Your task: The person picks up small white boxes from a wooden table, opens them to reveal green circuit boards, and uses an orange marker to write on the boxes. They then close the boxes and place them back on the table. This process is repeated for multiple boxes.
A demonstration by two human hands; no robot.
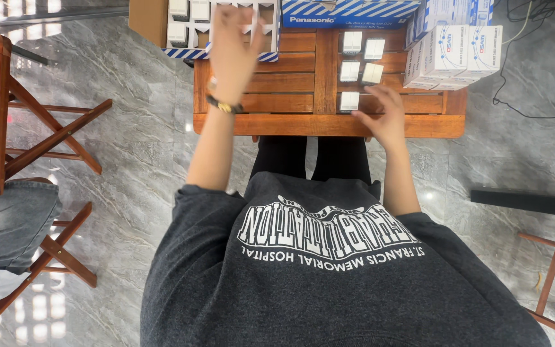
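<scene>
Five small white switch modules lay in two short rows on the slatted wooden desk; looked light, rigid, smooth-faced, best pinched by opposite edges; squarish, no clear long axis. Right hand spread loosely, fingertips at nearest module. Left hand reached into divided carton, grip unclear

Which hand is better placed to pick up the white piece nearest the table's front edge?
Right: the right hand rests on the table beside that white piece; the left hand is over the divided box.
</scene>
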